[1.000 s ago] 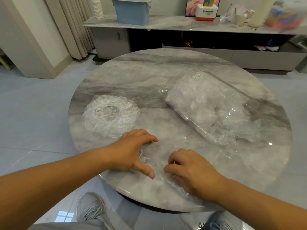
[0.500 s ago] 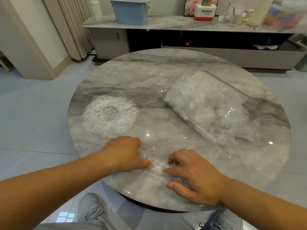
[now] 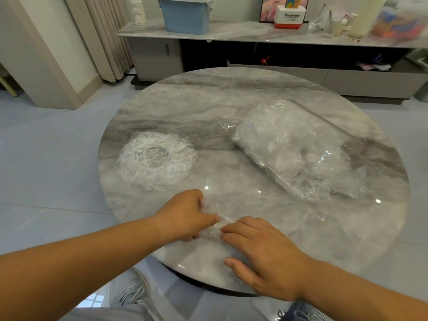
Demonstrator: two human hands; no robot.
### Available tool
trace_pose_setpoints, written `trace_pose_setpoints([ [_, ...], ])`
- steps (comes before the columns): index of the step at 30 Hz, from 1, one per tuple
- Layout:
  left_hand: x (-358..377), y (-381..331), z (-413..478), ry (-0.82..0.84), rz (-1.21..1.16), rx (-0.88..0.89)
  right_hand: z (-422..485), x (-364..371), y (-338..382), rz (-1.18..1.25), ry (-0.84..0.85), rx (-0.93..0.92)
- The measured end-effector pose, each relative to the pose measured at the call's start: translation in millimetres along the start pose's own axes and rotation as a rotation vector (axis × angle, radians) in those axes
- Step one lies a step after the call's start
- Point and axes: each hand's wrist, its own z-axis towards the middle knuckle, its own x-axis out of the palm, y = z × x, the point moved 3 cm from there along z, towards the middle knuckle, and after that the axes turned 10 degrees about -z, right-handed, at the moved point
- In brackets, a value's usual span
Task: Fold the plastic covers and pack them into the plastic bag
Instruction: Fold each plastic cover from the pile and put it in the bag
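- Both hands were together at the near edge of the round marble table (image 3: 231, 100), almost touching, with the near cover (image 3: 212, 228) bunched between and beneath them.
- My left hand (image 3: 185, 216) was curled over the cover, with crinkled film showing at the fingers, the thumb reaching toward the other hand. I read that as a grip.
- My right hand (image 3: 261, 253) lay flat, its fingers fairly straight and pressing the film onto the marble, its thumb splayed toward me and holding nothing.
- Only a narrow band of the cover showed in the gap between the hands. The rest was hidden, so I could not tell its long axis or how many folds it had.
- The plastic bag (image 3: 298, 154) lay ahead and to the right of the hands, well apart from them. It was already stuffed with covers, and its long axis ran diagonally from far-left to near-right.
- The right hand was plainly the nearer one to the bag. Its near-right end looked loose and ragged, so I judged the mouth to be there, though I was not certain.
- I saw only bare marble between the hands and that end of the bag, so nothing stood in the way.
- A round cover (image 3: 156, 161) lay spread open ahead of the left hand, near it but not touching, and not yet folded.
- A sideboard (image 3: 231, 34) stood beyond the table and carried a blue box (image 3: 186, 15), out of the working path.
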Motion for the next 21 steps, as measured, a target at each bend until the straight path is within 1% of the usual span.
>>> trace_pose_setpoints([
  [4,-13.1,5.2,3.0,-0.066,-0.105,0.011,0.1,-0.7,-1.8,-0.038,0.058,-0.019],
  [6,-16.1,6.0,3.8,-0.065,-0.179,0.028,1.5,-1.0,-2.7,-0.061,0.078,-0.033],
  [8,-13.2,2.1,1.7,-0.026,-0.273,0.053,3.3,-1.7,-4.6,-0.088,0.096,-0.053],
  [11,-2.4,-9.7,-5.4,0.078,-0.361,0.118,5.8,-4.8,-6.5,-0.08,0.127,-0.072],
  [13,5.8,-13.5,-9.2,0.161,-0.417,0.099,4.7,-5.6,-8.3,-0.038,0.13,-0.085],
  [15,10.5,-13.3,-10.1,0.204,-0.429,0.053,0.0,-8.1,-12.1,0.073,0.073,-0.057],
  [16,11.6,-12.6,-9.9,0.212,-0.428,0.028,-3.5,-10.9,-14.9,0.129,-0.003,-0.035],
  [18,12.0,-12.6,-9.5,0.225,-0.424,-0.011,-9.5,-18.4,-19.7,0.161,-0.169,0.003],
  [19,11.9,-13.5,-9.1,0.234,-0.42,-0.02,-11.4,-21.4,-21.1,0.157,-0.21,0.013],
  [21,13.0,-16.9,-8.9,0.268,-0.409,-0.029,-13.1,-24.9,-20.6,0.138,-0.215,-0.003],
])
